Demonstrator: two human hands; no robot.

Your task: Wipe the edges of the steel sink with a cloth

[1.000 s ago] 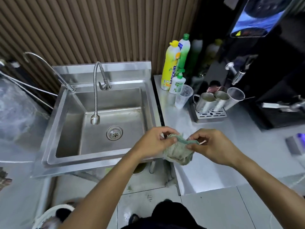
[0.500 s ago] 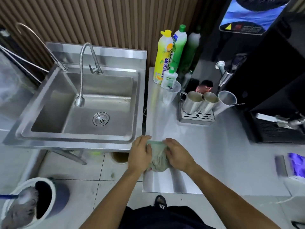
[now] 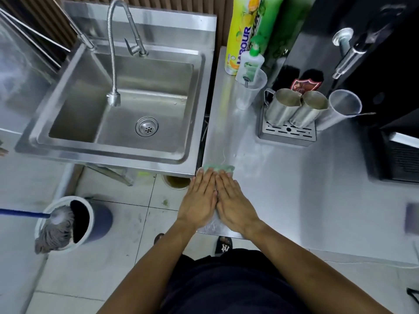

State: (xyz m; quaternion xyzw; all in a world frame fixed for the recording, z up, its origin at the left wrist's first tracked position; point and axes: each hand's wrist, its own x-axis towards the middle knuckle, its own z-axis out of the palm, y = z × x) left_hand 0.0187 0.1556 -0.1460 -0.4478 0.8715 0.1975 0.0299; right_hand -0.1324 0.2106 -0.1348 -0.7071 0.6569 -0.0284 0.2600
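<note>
The steel sink (image 3: 199,105) stands at the upper left, with a flexible tap (image 3: 113,64) hanging over its basin and a round drain at the bottom. A pale green cloth (image 3: 218,167) lies flat on the steel counter just right of the sink's near right corner. My left hand (image 3: 199,200) and my right hand (image 3: 233,205) lie side by side on the cloth, fingers straight, pressing it down. Only the cloth's far edge shows beyond my fingertips; the rest is hidden under my palms.
Detergent bottles (image 3: 240,35), a clear plastic cup (image 3: 249,89) and steel jugs (image 3: 294,107) on a drip tray crowd the counter's back. A black machine (image 3: 374,64) fills the right. On the floor left stand a mop bucket (image 3: 68,223) and a small bin (image 3: 176,181).
My hands held the cloth bunched in the air, then brought it down onto the counter. Now both hands are flattened over it, and the view has dropped closer.
</note>
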